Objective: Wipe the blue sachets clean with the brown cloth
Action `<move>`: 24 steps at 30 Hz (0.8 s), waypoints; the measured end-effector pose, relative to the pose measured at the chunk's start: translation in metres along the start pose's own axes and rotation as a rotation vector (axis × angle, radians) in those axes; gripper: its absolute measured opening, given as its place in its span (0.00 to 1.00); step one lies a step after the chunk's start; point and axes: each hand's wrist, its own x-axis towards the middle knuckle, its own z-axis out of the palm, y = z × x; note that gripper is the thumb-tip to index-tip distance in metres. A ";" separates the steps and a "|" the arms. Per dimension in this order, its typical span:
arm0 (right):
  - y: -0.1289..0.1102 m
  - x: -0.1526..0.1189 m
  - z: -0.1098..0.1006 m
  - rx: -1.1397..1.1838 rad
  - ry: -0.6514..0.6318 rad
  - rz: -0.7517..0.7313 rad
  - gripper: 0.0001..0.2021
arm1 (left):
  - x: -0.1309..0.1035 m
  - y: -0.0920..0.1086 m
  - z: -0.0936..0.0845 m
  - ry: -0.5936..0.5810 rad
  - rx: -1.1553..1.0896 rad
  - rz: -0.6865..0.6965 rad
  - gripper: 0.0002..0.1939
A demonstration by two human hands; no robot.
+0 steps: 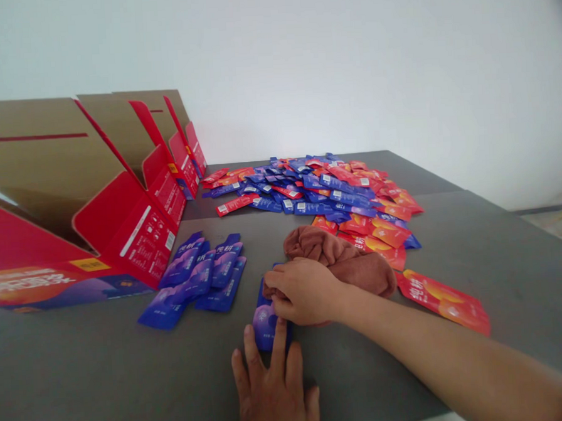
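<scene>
A single blue-purple pouch [264, 329] lies flat on the dark table in front of me. My left hand [274, 387] is open, its fingers spread, with fingertips resting on the near end of that pouch. Bunched under my right hand [304, 291] is a brown cloth [359, 269]; the fingers are closed on it and press it against the pouch's upper part, which they partly hide. Left of the pouch, several blue pouches [202, 274] lie in an overlapping group. A red-orange pouch [446, 299] lies to the right, beyond my right forearm.
Several open red cardboard boxes [136, 237] stand in a row along the left side, flaps raised. A wide heap of blue and red pouches [317, 190] covers the back middle of the table [500, 249]. Behind it rises a pale wall [301, 65].
</scene>
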 end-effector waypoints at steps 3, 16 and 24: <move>0.000 -0.001 0.000 0.020 -0.016 -0.032 0.11 | 0.000 0.000 0.000 -0.006 0.000 0.003 0.19; -0.004 -0.001 -0.001 0.002 -0.001 -0.036 0.11 | -0.001 0.000 0.001 0.006 -0.008 0.004 0.21; -0.005 0.000 0.002 -0.050 0.028 0.100 0.11 | 0.000 0.000 0.000 0.003 0.006 0.005 0.19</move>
